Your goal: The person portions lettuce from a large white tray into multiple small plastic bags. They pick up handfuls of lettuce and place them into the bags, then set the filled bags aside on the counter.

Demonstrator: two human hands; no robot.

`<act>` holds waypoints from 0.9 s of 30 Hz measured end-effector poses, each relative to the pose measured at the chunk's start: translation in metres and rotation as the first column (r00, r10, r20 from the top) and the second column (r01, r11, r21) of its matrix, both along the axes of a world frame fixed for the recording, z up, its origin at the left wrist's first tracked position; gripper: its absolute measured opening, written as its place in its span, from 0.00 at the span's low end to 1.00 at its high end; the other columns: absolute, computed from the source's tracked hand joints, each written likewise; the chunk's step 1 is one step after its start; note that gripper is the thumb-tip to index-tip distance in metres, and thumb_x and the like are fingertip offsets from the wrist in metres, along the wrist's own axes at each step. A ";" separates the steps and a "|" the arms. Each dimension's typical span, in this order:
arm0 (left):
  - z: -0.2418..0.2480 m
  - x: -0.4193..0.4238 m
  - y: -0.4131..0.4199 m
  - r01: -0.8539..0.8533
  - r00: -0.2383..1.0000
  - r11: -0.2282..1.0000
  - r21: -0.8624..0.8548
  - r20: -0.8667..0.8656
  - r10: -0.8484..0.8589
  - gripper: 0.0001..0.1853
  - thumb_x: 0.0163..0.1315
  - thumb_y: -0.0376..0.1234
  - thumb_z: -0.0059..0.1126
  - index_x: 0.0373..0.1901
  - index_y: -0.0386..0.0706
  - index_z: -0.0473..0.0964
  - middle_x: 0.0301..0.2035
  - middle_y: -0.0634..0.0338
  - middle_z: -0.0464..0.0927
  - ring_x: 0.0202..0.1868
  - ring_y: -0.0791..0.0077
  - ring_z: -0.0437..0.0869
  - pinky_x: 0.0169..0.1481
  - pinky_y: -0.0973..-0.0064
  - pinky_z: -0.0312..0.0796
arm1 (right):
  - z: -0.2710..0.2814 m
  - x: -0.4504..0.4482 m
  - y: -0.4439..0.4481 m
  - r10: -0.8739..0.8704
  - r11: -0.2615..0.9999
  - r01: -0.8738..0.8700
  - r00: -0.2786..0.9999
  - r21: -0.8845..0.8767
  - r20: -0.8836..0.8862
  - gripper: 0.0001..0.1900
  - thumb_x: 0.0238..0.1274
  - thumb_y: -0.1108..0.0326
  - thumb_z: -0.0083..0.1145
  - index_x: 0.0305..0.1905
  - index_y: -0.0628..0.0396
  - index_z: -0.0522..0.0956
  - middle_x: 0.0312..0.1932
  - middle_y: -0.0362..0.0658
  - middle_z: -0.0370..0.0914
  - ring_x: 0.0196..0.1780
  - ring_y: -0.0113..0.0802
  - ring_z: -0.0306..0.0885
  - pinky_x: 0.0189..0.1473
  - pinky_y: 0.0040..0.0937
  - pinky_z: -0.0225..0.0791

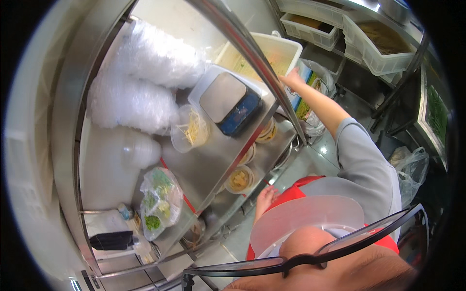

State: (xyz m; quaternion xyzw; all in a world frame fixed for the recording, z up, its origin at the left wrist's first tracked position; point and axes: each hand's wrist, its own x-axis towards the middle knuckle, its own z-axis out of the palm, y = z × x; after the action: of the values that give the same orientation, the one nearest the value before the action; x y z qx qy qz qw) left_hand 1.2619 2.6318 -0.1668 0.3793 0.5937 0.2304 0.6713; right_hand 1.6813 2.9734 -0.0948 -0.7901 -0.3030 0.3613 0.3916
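My right hand (292, 78) reaches out to the near corner of a white plastic tub (296, 51) with a shallow layer of food in it. Part of the hand is behind a steel post, so its grip is unclear. My left hand (267, 196) hangs beside the red apron, fingers loosely bent, holding nothing. Left of it, on a lower shelf, stand round containers of food (240, 179). On the steel table are a digital kitchen scale (227, 102), a clear tub of pale yellow strips (191, 129) and a plastic bag of green vegetables (160, 203).
Bagged clear plastic ware (134, 98) and stacked clear lids or bowls (142, 150) lie at the table's left. A steel post (251, 54) crosses before the tub. A lined waste bin (320, 91) stands near my right arm. White crates (389, 62) sit on racks at the upper right.
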 end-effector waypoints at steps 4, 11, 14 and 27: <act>0.015 0.001 0.001 -0.141 0.986 0.989 -0.033 0.080 0.143 0.20 0.78 0.34 0.51 0.67 0.38 0.68 0.56 0.50 0.79 0.51 0.63 0.86 0.50 0.71 0.80 | -0.012 0.016 -0.005 -0.066 0.989 0.067 0.998 0.131 -0.007 0.73 0.49 0.30 0.69 0.77 0.74 0.33 0.67 0.72 0.68 0.67 0.61 0.74 0.70 0.46 0.67; 0.045 -0.016 -0.008 -0.148 0.989 0.989 0.029 0.009 0.148 0.21 0.78 0.35 0.51 0.68 0.39 0.69 0.58 0.52 0.80 0.52 0.66 0.86 0.51 0.72 0.77 | -0.034 0.038 -0.023 -0.224 0.932 0.192 0.972 0.309 0.070 0.65 0.48 0.31 0.71 0.79 0.63 0.49 0.73 0.73 0.59 0.75 0.65 0.62 0.74 0.50 0.59; 0.051 -0.029 -0.014 -0.223 0.974 0.968 0.115 -0.014 0.226 0.20 0.77 0.35 0.51 0.68 0.40 0.69 0.57 0.53 0.81 0.51 0.68 0.86 0.50 0.73 0.77 | -0.020 0.045 -0.049 -0.216 0.843 0.155 0.975 0.515 0.060 0.52 0.52 0.43 0.75 0.74 0.65 0.61 0.68 0.63 0.69 0.71 0.56 0.68 0.71 0.47 0.63; 0.203 -0.231 -0.032 -0.446 0.271 -0.259 0.857 0.405 0.873 0.14 0.74 0.31 0.57 0.56 0.37 0.68 0.44 0.58 0.74 0.37 0.76 0.76 0.43 0.77 0.71 | 0.214 -0.138 -0.212 0.073 0.091 -0.201 0.978 0.975 0.194 0.10 0.72 0.80 0.54 0.53 0.67 0.78 0.52 0.49 0.83 0.54 0.34 0.82 0.60 0.25 0.71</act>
State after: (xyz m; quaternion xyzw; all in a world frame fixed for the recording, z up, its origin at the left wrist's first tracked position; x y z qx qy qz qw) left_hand 1.0314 2.5997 0.0357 0.2935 0.5628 0.7697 -0.0685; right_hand 1.5431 2.7612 0.1190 -0.3099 -0.5567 0.0627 0.7682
